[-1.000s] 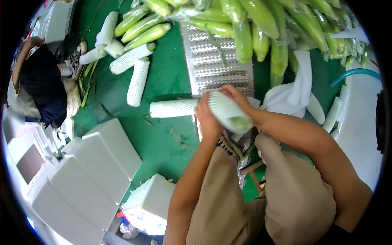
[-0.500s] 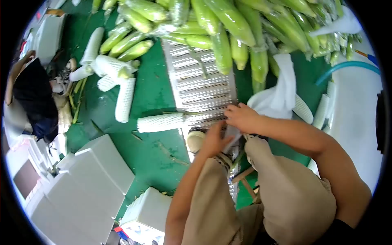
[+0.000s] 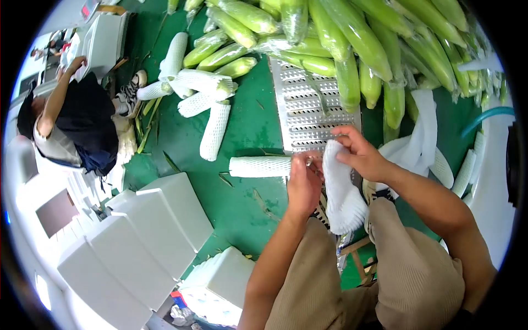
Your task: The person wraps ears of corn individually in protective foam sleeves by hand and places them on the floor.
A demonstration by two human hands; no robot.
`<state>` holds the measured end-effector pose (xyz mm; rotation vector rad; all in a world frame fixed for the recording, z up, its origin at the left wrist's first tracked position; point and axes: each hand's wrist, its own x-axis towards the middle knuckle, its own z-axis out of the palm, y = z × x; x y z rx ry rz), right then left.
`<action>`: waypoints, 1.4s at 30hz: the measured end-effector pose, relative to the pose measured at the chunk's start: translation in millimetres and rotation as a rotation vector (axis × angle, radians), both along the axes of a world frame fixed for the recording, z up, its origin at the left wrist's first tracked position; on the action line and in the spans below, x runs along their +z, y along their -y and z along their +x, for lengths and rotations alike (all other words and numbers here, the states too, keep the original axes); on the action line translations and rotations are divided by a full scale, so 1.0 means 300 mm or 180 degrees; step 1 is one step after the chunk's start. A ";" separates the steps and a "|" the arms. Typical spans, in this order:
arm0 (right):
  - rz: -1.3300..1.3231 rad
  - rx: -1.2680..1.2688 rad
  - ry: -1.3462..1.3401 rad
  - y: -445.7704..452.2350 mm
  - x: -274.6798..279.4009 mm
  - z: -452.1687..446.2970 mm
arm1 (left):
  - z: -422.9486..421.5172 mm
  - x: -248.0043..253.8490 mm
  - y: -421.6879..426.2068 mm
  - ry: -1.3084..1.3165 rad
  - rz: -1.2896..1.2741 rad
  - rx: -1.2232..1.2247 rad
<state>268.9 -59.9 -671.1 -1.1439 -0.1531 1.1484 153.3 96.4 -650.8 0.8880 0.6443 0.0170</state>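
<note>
From my remote post I see a green floor [image 3: 250,124], white boxes [image 3: 115,256] at eight o'clock, a heap of wrapped green produce [image 3: 330,33] at one, slotted metal [image 3: 300,132] at two. My right hand [image 3: 369,159] pinches a white foam sleeve [image 3: 342,195] at four; my left hand's [image 3: 305,187] fingers curl, contents unclear. I judge: sleeve-handling; next calls for both hands steadying it.

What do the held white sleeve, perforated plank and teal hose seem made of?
White sleeve in the right hand: probably soft plastic foam, matte; it creases and its lower end is ribbed.
Perforated plank: metal, likely steel or aluminium; shiny grey with rows of punched holes.
Teal hose: perhaps plastic or rubber; smooth and curved.
</note>
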 end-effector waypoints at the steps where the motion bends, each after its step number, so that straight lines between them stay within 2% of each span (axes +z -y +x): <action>1: 0.0109 -0.0163 0.0274 -0.015 -0.023 -0.027 | 0.060 0.052 0.016 -0.0337 -0.0194 0.0494; 2: -0.0126 -0.0378 0.0492 -0.038 -0.016 -0.047 | 0.076 0.071 0.029 -0.0259 -0.0067 -0.0033; 4: -0.0561 -0.0731 0.0470 -0.061 -0.056 -0.086 | 0.043 -0.043 0.088 -0.0174 -0.0897 0.0054; 5: -0.0238 -0.0995 0.0774 -0.066 -0.032 -0.087 | 0.043 -0.055 0.085 -0.0346 -0.0718 -0.0026; 6: -0.0918 -0.0710 0.2024 -0.043 -0.014 -0.071 | 0.037 -0.068 0.076 -0.0189 -0.0473 -0.0121; 8: -0.0891 -0.0899 0.1508 -0.043 0.014 -0.084 | 0.092 -0.054 0.081 -0.0661 -0.0361 0.0266; 9: -0.0905 -0.0602 0.2317 -0.027 -0.008 -0.090 | 0.057 -0.119 0.063 -0.0606 0.0122 0.0073; 10: -0.0984 -0.0711 0.2294 -0.037 0.016 -0.103 | 0.061 -0.129 0.070 -0.0195 0.0068 0.0057; 12: -0.1264 -0.0564 0.2602 -0.017 0.022 -0.074 | 0.056 -0.146 0.083 -0.0355 0.0154 -0.0159; 15: -0.1364 -0.0873 0.3206 0.012 -0.035 -0.019 | 0.107 -0.094 0.114 -0.0189 -0.0933 0.0391; 16: -0.1288 -0.0939 0.3027 0.012 -0.035 -0.014 | 0.126 -0.093 0.146 -0.0302 -0.0894 0.0607; 18: -0.1141 -0.1052 0.2698 0.019 -0.036 0.005 | 0.137 -0.141 0.126 -0.0398 0.0613 -0.0316; 20: -0.1011 -0.1333 0.1853 0.037 -0.016 0.029 | 0.218 -0.192 0.094 -0.0530 0.1007 -0.0524; 21: -0.1010 -0.1428 0.1514 0.051 -0.022 0.058 | 0.292 -0.229 0.063 -0.0866 0.1627 -0.0893; 22: -0.1001 -0.1516 0.1157 0.059 -0.026 0.082 | 0.392 -0.174 0.052 -0.1107 0.2501 -0.1034; 23: -0.0846 -0.1445 0.0922 0.077 -0.030 0.112 | 0.480 -0.242 0.031 -0.0460 0.2845 -0.0744; 24: -0.0642 -0.1547 0.0650 0.081 -0.021 0.136 | 0.595 -0.270 0.038 0.0092 0.2751 -0.0450; 25: -0.0634 -0.1503 0.0383 0.088 -0.025 0.147 | 0.680 -0.197 0.054 -0.0702 0.3303 -0.0893; 26: -0.0624 -0.1450 0.0150 0.103 -0.029 0.174 | 0.745 -0.220 0.062 -0.0961 0.3111 -0.0889; 28: 0.0136 -0.0700 -0.0731 0.176 -0.013 0.210 | 0.790 -0.207 0.104 -0.1360 0.3329 -0.0941; 29: 0.0428 -0.0381 -0.0932 0.186 0.036 0.223 | 0.786 -0.203 0.104 -0.1290 0.3286 -0.0980; 32: 0.0343 0.0060 -0.1072 0.202 0.055 0.225 | 0.752 -0.196 0.094 -0.1001 0.3121 -0.1099; 34: 0.0529 -0.0185 -0.1291 0.207 0.092 0.206 | 0.678 -0.193 0.111 -0.0753 0.2824 -0.1135; 36: 0.0799 -0.0349 -0.1532 0.222 0.129 0.215 | 0.528 -0.162 0.124 0.0211 0.2208 -0.0798; 37: 0.0959 -0.0534 -0.1479 0.212 0.139 0.206 | 0.467 -0.117 0.106 0.0385 0.2903 -0.1102; 38: 0.1122 -0.0712 -0.1434 0.180 0.161 0.203 | 0.426 -0.068 0.092 0.1067 0.3365 -0.1334; 39: 0.1040 -0.0872 -0.1572 0.160 0.210 0.214 | 0.374 -0.077 0.100 0.0954 0.3229 -0.1338; 40: 0.0573 -0.1122 -0.1037 0.118 0.249 0.199 | 0.336 -0.087 0.111 0.0862 0.3101 -0.1298; 41: 0.0544 -0.1035 -0.1087 0.095 0.192 0.196 | 0.314 -0.060 0.103 0.0686 0.3892 -0.1476; 42: 0.0502 -0.0961 -0.1126 0.078 0.125 0.190 | 0.280 -0.044 0.092 0.0654 0.4245 -0.1596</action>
